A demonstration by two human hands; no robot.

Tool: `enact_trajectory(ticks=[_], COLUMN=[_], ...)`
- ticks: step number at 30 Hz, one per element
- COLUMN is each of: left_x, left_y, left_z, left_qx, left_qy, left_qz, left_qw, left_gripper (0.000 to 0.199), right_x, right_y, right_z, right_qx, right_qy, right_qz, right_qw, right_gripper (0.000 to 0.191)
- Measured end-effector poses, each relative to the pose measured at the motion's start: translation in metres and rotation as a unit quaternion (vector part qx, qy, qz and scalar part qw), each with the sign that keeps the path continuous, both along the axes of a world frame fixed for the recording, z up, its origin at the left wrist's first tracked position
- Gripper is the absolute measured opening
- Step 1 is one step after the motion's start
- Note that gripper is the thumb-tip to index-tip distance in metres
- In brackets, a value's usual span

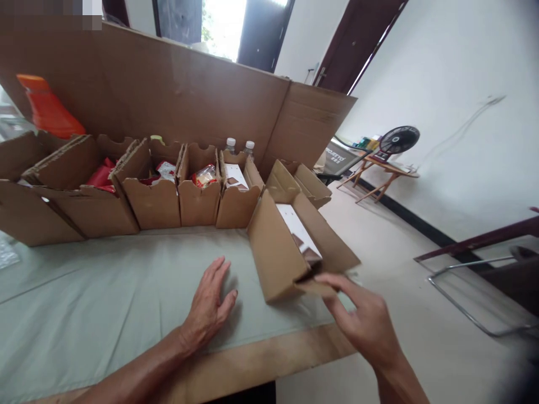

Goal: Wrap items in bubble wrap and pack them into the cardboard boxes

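Observation:
My right hand (362, 314) pinches the near edge flap of an open cardboard box (273, 252) at the table's right end. Inside that box lies a white box (297, 230) with brown printing on its lower part. To the left, my left hand (210, 306) rests over the green cloth (126, 292), fingers stretched and apart, holding nothing. It is apart from the cardboard box. Behind the hands stands a row of open-topped cardboard bins; one bin (241, 209) contains a similar white box (236, 177).
Other bins hold a red packet (103, 173) and a clear-and-red food packet (205, 176). An orange bottle (50, 109) and two white-capped bottles (230, 145) stand behind. A tall cardboard panel (189, 84) backs the row. Past the table are a fan (399, 140) and a folding chair (341, 160).

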State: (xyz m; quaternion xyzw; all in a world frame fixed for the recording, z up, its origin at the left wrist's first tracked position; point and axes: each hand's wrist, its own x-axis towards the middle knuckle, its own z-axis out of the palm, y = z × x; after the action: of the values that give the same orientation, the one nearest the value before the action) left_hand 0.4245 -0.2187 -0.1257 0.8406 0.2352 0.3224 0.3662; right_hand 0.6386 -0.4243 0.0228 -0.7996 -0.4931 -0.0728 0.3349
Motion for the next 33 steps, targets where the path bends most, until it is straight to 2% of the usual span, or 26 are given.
enact_trajectory(ticks=[2, 3, 4, 6, 8, 11, 14, 17, 20, 23, 25, 27, 28, 30, 33], left_x=[-0.004, -0.005, -0.005, 0.003, 0.021, 0.053, 0.057, 0.020, -0.030, -0.061, -0.069, -0.072, -0.073, -0.076, -0.079], left_y=[0.002, 0.002, 0.001, -0.002, -0.006, -0.012, -0.018, -0.022, -0.012, 0.018, 0.041, 0.058, 0.064, 0.067, 0.063], left_z=[0.007, 0.014, 0.021, 0.039, 0.057, 0.075, 0.077, 0.068, 0.063, 0.065, 0.065, 0.063, 0.060, 0.054, 0.047], left_qx=[-0.018, -0.028, -0.040, -0.068, -0.104, -0.186, -0.268, -0.288, -0.281, -0.252, -0.226, -0.207, -0.200, -0.198, -0.224], left_qy=[-0.017, -0.021, -0.022, -0.019, -0.017, -0.030, -0.074, -0.132, -0.179, -0.210, -0.220, -0.225, -0.226, -0.222, -0.198], left_qz=[0.012, 0.015, 0.015, -0.003, -0.053, -0.123, -0.119, -0.067, 0.038, 0.135, 0.171, 0.190, 0.197, 0.212, 0.220], left_qw=[1.000, 0.999, 0.999, 0.997, 0.993, 0.974, 0.953, 0.946, 0.942, 0.935, 0.933, 0.933, 0.933, 0.931, 0.928], left_gripper=[0.061, 0.063, 0.066, 0.072, 0.081, 0.087, 0.075, 0.064, 0.061, 0.060, 0.064, 0.069, 0.071, 0.073, 0.073], right_x=[-0.013, -0.019, -0.024, -0.032, -0.039, -0.047, -0.055, -0.063, -0.064, -0.060, -0.056, -0.056, -0.057, -0.065, -0.087], right_y=[-0.057, -0.082, -0.103, -0.129, -0.134, -0.111, -0.076, -0.041, 0.009, 0.082, 0.129, 0.163, 0.171, 0.173, 0.144], right_z=[-0.019, -0.030, -0.041, -0.062, -0.078, -0.089, -0.088, -0.082, -0.078, -0.075, -0.074, -0.072, -0.072, -0.069, -0.055], right_qx=[0.049, 0.088, 0.127, 0.154, 0.119, 0.060, 0.071, 0.061, 0.031, 0.049, 0.071, 0.084, 0.084, 0.090, 0.124], right_qy=[-0.007, 0.005, 0.037, 0.110, 0.157, 0.131, 0.086, 0.096, 0.127, 0.165, 0.193, 0.206, 0.208, 0.199, 0.147], right_qz=[-0.047, -0.100, -0.152, -0.214, -0.223, -0.219, -0.204, -0.132, -0.039, 0.045, 0.082, 0.100, 0.103, 0.082, 0.010], right_qw=[0.998, 0.991, 0.980, 0.958, 0.955, 0.965, 0.973, 0.985, 0.991, 0.984, 0.975, 0.970, 0.969, 0.972, 0.981], right_gripper=[0.021, 0.030, 0.050, 0.084, 0.095, 0.078, 0.057, 0.036, 0.029, 0.034, 0.040, 0.042, 0.041, 0.040, 0.037])
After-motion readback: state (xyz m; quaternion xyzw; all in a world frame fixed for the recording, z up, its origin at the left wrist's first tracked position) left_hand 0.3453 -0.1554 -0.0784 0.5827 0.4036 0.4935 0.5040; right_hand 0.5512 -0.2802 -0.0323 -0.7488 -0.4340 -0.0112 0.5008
